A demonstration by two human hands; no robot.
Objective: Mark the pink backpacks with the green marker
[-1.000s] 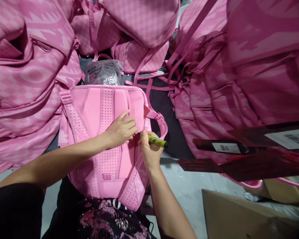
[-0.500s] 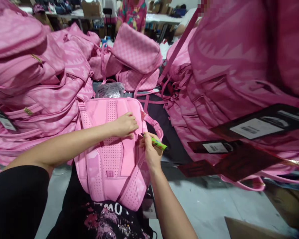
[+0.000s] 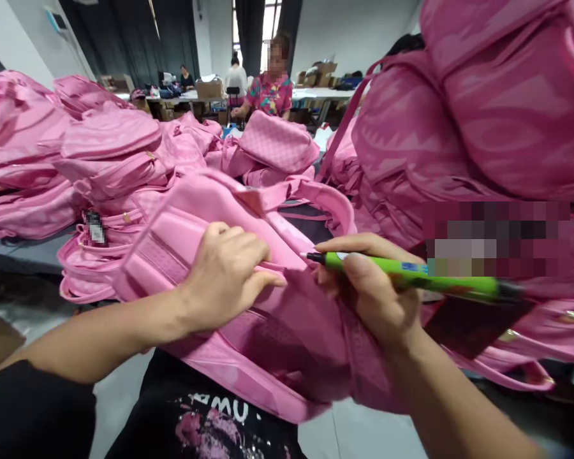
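A pink backpack (image 3: 287, 325) lies tilted across my lap, its padded back panel facing up and its shoulder straps loose. My left hand (image 3: 227, 274) is closed, pinching a fold of the backpack between thumb and fingers. In my right hand (image 3: 382, 290) is a green marker pen (image 3: 449, 285), uncapped at its left end, with the pale tip close to the backpack's fabric beside a strap. Whether the tip touches cannot be made out. The lower fingers of my right hand are partly hidden behind the pen and against the bag.
Pink backpacks are piled at the left (image 3: 110, 140) and higher at the right (image 3: 402, 121), where tags hang. A checkered pink bag (image 3: 280, 140) lies ahead. Beyond it are a person in a colourful shirt (image 3: 272, 95), other people, and tables with a cardboard box (image 3: 209, 88).
The backpack has turned and tilted, coming closer to me. My left hand now pinches its fabric. The marker tip has moved from near the side edge to beside a strap. My view has lifted.
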